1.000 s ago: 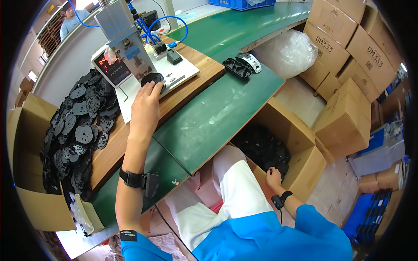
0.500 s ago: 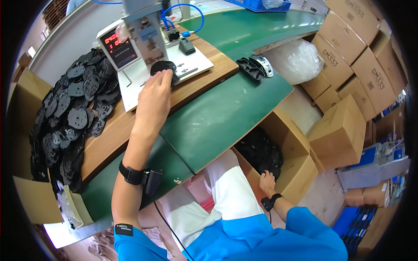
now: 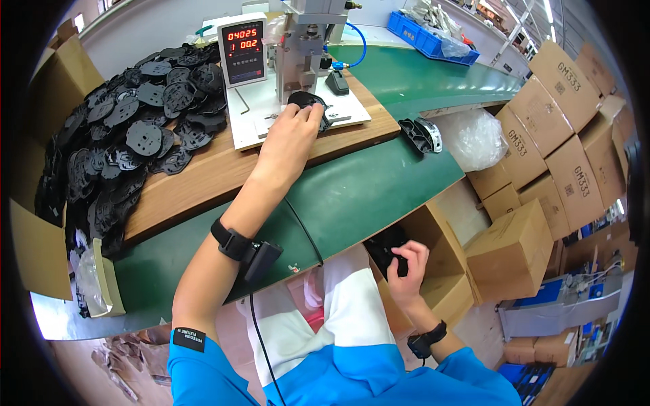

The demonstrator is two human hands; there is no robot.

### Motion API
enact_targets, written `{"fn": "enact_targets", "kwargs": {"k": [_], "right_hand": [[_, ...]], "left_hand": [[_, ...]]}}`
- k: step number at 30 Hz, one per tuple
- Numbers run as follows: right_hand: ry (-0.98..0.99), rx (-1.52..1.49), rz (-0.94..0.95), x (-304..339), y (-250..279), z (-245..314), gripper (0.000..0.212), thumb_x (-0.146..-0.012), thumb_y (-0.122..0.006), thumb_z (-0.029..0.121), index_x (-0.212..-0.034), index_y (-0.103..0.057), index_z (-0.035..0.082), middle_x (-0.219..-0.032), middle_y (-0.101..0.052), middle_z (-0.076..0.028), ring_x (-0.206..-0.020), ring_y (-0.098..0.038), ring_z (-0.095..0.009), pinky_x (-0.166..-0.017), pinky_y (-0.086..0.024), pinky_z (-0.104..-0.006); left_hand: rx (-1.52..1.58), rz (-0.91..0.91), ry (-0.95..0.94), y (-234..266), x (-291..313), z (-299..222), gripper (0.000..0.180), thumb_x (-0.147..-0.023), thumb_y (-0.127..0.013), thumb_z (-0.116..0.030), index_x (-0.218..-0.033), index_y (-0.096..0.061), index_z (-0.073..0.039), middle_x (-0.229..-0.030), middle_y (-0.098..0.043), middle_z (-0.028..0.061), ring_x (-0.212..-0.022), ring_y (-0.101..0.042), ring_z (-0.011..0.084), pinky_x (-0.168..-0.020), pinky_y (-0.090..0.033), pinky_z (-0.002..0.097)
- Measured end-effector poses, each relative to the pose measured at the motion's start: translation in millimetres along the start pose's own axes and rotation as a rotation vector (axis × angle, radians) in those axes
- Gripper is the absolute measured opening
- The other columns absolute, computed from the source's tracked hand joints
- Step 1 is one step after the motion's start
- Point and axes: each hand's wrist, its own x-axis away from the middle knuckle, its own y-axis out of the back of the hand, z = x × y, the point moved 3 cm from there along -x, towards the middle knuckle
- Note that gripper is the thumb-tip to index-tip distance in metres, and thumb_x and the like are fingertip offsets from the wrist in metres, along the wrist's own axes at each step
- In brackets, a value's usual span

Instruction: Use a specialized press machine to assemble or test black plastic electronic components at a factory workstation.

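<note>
A: Since both hands are busy, what does each one have?

B: The left hand (image 3: 291, 141) grasps a black part (image 3: 304, 99) by its near edge, over the white base (image 3: 244, 126), just below the press (image 3: 301, 59); the thumb is hidden. The right hand (image 3: 408, 276) curls over an open carton (image 3: 443, 289) of dark pieces (image 3: 386, 242), near and to the right; whether it pinches one, nobody could tell.

A: Which step is that?

B: Most likely seating the part while the other hand picks out a piece.

A: And the next move calls for?

B: Probably a steady hold, the part sitting square, and the hand clear of any stroke.

A: Farther out?

B: A pile of black parts (image 3: 144, 137) lies left of the press, partly on the wooden board (image 3: 193, 191); the green table (image 3: 379, 177) stretches to the far right.
</note>
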Motion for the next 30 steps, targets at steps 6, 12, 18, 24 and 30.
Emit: {"fn": "enact_targets", "kwargs": {"k": [6,12,18,24,30], "right_hand": [[0.381,0.023,0.036,-175,-13,120,0.055,-0.076,-0.078,-0.002,-0.129,-0.064,0.005,-0.132,-0.059,-0.019,-0.125,-0.055,-0.040,-0.108,-0.046,-0.0477],[0.529,0.136,0.177,-255,-93,118,0.055,-0.076,-0.078,0.000,-0.128,-0.060,0.001,-0.133,-0.059,-0.018,-0.130,-0.053,-0.040,-0.108,-0.046,-0.0510],[0.473,0.176,0.187,-278,-131,111,0.037,-0.074,-0.082,0.000,-0.110,-0.071,0.002,-0.108,-0.070,-0.016,-0.104,-0.068,-0.039,-0.090,-0.057,-0.0492],[0.459,0.212,0.366,-288,-119,124,0.033,-0.075,-0.077,0.000,-0.108,-0.073,0.004,-0.108,-0.071,-0.012,-0.107,-0.068,-0.036,-0.093,-0.056,-0.0470],[0.469,0.195,0.400,-290,-119,130,0.034,-0.076,-0.073,0.000,-0.109,-0.074,0.004,-0.107,-0.071,-0.012,-0.108,-0.068,-0.037,-0.094,-0.055,-0.0472]], "left_hand": [[-0.001,-0.028,0.036,7,5,-1,0.072,-0.084,-0.062,0.013,-0.151,-0.045,-0.003,-0.121,-0.059,0.0202,-0.106,-0.067,0.0363,-0.090,-0.060,0.0455],[-0.027,-0.161,-0.001,5,0,2,0.088,-0.076,-0.071,0.008,-0.158,-0.041,-0.002,-0.122,-0.054,0.0209,-0.111,-0.064,0.0375,-0.101,-0.054,0.0432],[0.212,-0.079,0.072,13,3,6,0.075,-0.080,-0.069,0.007,-0.152,-0.048,-0.002,-0.119,-0.055,0.0211,-0.110,-0.065,0.0395,-0.095,-0.055,0.0487],[0.259,0.153,0.308,46,-3,91,0.068,-0.083,-0.082,-0.014,-0.145,-0.056,-0.004,-0.138,-0.062,0.0230,-0.126,-0.063,0.0417,-0.110,-0.052,0.0488],[-0.338,-0.133,0.911,132,81,259,0.071,-0.086,-0.086,-0.035,-0.144,-0.056,-0.006,-0.135,-0.068,0.0205,-0.132,-0.061,0.0380,-0.106,-0.053,0.0533]]}}
